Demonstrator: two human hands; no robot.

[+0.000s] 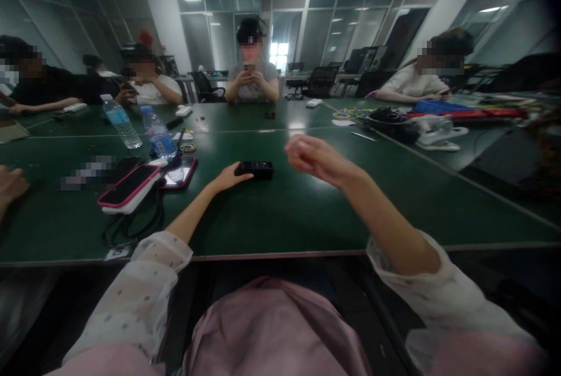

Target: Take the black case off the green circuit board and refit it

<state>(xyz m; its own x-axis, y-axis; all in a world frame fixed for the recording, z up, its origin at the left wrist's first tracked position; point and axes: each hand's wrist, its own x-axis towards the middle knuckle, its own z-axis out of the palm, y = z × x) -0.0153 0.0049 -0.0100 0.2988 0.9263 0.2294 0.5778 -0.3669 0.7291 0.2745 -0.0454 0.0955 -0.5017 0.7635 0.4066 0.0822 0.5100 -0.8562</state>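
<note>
My left hand (228,178) rests on the green table with its fingers and thumb around the left end of a small black box-shaped device (262,171). The device lies flat, and its top carries details too small to read. To the right, my right hand (314,157) is raised above the table, apart from the device. Its fingers are curled together and slightly blurred; whether anything is inside them is hidden.
Left of my left hand lie a phone with a pink edge (130,185), a second phone (179,172) and black cables (134,225). Two water bottles (120,121) stand behind them. A pen (363,137) and a black bundle (391,121) lie to the right. Several people sit around the table.
</note>
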